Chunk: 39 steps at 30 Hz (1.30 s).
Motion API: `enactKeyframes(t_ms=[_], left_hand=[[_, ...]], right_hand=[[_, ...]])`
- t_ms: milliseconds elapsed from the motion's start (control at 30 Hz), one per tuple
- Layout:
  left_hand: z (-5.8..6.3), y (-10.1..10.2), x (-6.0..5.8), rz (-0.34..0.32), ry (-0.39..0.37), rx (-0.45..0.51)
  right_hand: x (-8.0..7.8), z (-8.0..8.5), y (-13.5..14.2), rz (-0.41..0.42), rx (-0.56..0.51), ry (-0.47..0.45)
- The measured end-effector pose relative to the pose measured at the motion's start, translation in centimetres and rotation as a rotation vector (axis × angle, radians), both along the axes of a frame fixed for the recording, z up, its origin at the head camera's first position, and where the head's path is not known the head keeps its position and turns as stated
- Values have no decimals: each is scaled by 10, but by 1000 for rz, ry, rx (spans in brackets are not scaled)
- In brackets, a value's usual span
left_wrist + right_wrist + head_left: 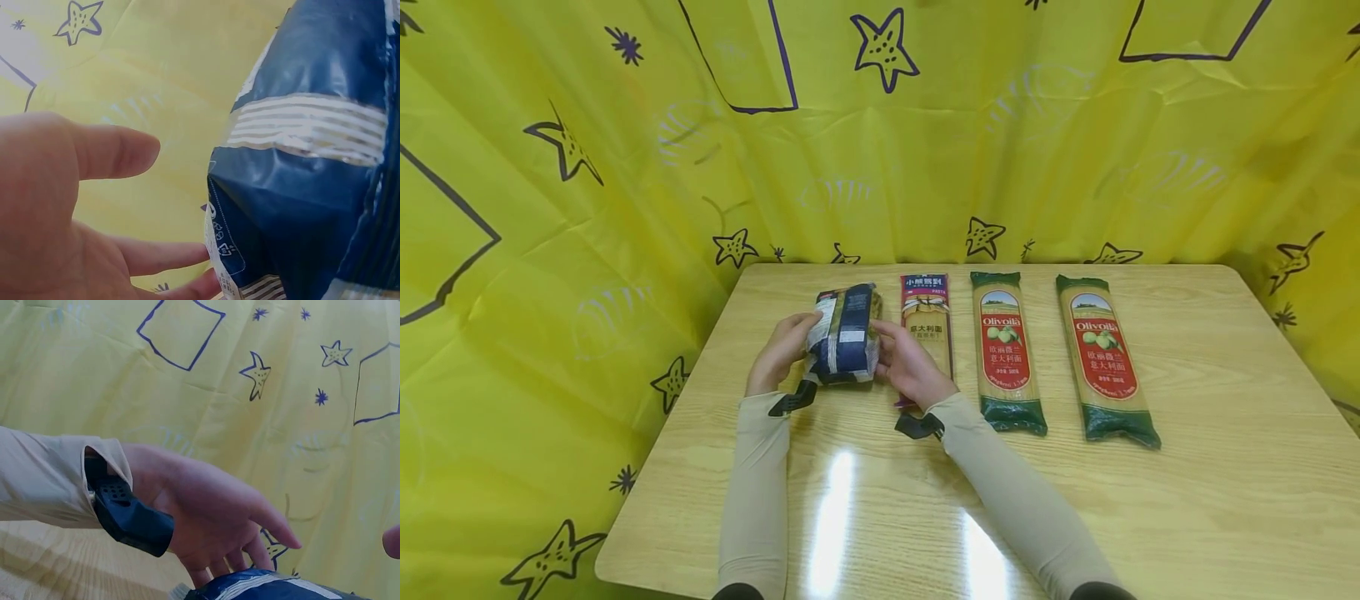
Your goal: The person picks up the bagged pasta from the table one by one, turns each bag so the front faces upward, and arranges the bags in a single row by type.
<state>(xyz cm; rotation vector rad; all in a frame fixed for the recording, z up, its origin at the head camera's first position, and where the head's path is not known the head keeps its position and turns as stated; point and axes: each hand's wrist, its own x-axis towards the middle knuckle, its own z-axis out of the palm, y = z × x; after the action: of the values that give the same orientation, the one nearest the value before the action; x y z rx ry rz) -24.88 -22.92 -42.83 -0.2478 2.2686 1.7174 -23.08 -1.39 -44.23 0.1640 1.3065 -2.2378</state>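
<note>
A dark blue plastic food bag [850, 333] with striped bands and a white label is between my two hands at the table's left part; whether it is lifted off the table I cannot tell. My left hand [784, 348] is at its left side; in the left wrist view its lower fingers [169, 256] touch the bag [300, 206], with the thumb held apart. From the right, my right hand [912, 360] touches the bag. In the right wrist view, its fingers [256, 550] reach down to the bag [269, 587], partly hidden by it, and its thumb stands away.
Right of the bag lies a purple-edged pasta packet [927, 321], partly covered by my right hand. Further right lie two green-and-red spaghetti packets, one in the middle [1006, 350] and one outermost [1105, 358]. A yellow patterned curtain [925, 167] hangs behind the wooden table [1225, 433].
</note>
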Motion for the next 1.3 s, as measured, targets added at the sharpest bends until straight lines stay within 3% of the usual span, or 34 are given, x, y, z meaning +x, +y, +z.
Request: enactKeyframes(t_ms=[133,500,733,1300], left_hand=[[1,2,0,-15,6,20],[-3,6,-3,3,-20,63],[-8,10,-5,9,-6,91],[-15,13,-8,-63,-43,192]], right_hand=[[2,5,1,-1,34,29],[8,15,0,1,11,39],[12,24,-1,14,2,94],[21,39,-2,-1,26,182]])
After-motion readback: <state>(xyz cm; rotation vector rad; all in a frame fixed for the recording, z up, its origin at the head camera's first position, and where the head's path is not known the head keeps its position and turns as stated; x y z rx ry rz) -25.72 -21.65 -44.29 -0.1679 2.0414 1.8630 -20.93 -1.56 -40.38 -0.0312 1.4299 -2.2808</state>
